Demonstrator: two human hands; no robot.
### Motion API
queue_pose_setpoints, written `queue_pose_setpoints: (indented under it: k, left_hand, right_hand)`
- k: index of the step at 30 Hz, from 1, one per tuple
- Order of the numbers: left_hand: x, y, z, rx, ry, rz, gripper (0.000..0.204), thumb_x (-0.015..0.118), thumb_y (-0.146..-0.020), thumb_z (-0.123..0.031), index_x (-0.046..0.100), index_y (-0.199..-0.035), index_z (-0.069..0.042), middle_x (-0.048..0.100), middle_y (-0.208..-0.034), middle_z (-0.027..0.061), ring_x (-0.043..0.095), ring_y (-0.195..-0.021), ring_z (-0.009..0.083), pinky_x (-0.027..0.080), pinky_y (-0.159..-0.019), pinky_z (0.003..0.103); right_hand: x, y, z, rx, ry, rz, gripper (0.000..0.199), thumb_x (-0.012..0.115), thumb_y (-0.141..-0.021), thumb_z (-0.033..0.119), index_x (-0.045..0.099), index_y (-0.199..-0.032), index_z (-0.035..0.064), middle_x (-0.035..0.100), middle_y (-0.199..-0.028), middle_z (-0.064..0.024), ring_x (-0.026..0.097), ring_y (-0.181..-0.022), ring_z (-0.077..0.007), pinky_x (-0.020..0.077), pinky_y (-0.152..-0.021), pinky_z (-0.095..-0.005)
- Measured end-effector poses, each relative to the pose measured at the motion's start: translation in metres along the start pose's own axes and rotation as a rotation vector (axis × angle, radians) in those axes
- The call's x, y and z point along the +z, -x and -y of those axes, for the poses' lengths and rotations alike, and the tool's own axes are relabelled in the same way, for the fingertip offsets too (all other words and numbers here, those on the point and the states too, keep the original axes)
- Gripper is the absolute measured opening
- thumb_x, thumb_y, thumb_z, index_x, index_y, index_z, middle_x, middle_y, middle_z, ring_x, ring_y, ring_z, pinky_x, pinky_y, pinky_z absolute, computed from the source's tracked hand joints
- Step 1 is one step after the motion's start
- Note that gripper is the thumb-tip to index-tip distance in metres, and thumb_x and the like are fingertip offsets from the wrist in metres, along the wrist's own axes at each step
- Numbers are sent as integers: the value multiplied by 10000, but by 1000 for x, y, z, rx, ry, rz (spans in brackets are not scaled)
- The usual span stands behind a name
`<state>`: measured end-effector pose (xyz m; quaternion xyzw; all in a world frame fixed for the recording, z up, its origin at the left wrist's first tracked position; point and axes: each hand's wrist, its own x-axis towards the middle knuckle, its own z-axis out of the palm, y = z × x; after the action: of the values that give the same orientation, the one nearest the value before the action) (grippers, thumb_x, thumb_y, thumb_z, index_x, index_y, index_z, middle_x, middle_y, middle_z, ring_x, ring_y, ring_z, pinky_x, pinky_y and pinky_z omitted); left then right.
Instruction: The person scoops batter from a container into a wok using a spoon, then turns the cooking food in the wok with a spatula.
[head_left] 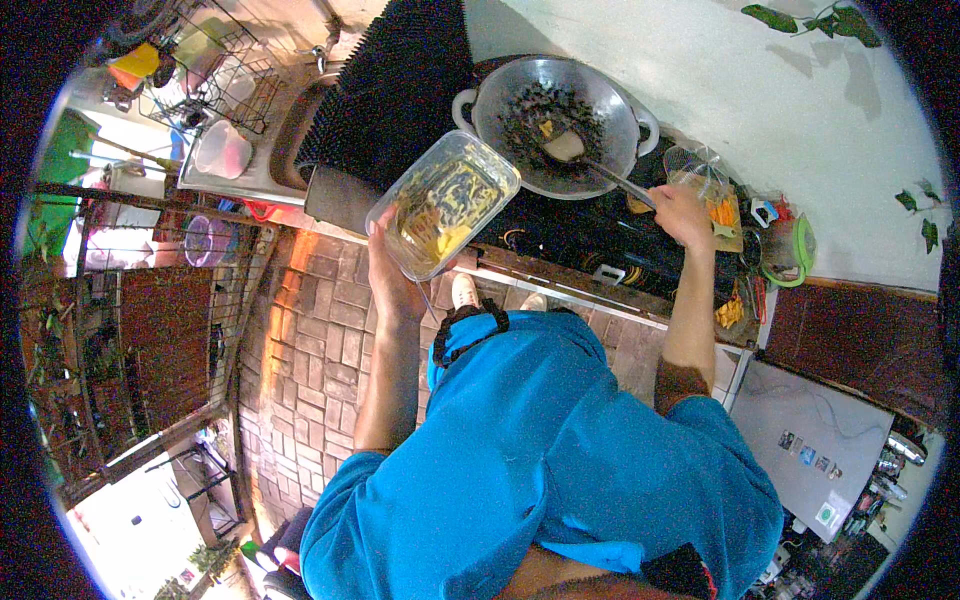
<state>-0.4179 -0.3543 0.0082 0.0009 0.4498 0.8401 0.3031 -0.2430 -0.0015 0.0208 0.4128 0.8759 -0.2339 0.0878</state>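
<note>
My left hand point(388, 268) grips a clear rectangular plastic tub point(496, 186), tilted beside the wok's near left rim. Yellow, butter-like smears coat its inside, with a thicker lump point(450, 241) in the lower corner. A thin handle-like strip pokes out below that hand; what it belongs to is hidden. My right hand point(683, 216) is closed around the handle of a spatula point(622, 184), whose pale blade rests inside the wok point(612, 104). Dark chopped bits point(530, 105) lie across the wok's bottom, and a small yellow piece point(546, 128) sits next to the blade.
Left of the wok a black spiky mat point(390, 95) covers the counter beside a sink point(310, 125). A dish rack point(225, 80) and plastic cup point(222, 150) stand farther left. Right of the stove point(560, 232) are a wire strainer point(697, 168), a green-rimmed item point(800, 255) and a fridge point(810, 430).
</note>
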Motion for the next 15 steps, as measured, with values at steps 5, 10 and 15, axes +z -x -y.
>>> queue_pose_setpoints:
  k: [5, 10, 15]
  left_hand:
    - [-4, 0, 2, 21, -5, 33, 641, 359, -930, -596, 352, -1358, -119, 512, -1280, 178, 600, -1069, 317, 598, -701, 404]
    - [-3, 3, 0, 37, 7, 22, 670, 371, -927, -597, 338, -1374, -99, 497, -1302, 189, 584, -1103, 335, 601, -717, 423]
    - [-2, 6, -2, 37, 4, 2, 674, 378, -926, -596, 339, -1370, -91, 498, -1291, 184, 585, -1093, 324, 596, -688, 403]
  right_hand:
    - [19, -15, -1, -19, -31, 39, 379, 420, -928, 326, 688, -901, 60, 671, -916, -196, 627, -853, -413, 472, -792, -515]
    - [52, -36, -15, -74, -184, -81, 382, 434, -933, 339, 685, -922, 51, 666, -896, -215, 630, -889, -414, 484, -806, -496]
    - [56, -39, -3, -64, -247, -62, 388, 438, -932, 332, 668, -908, 19, 658, -891, -232, 632, -870, -421, 482, -802, -498]
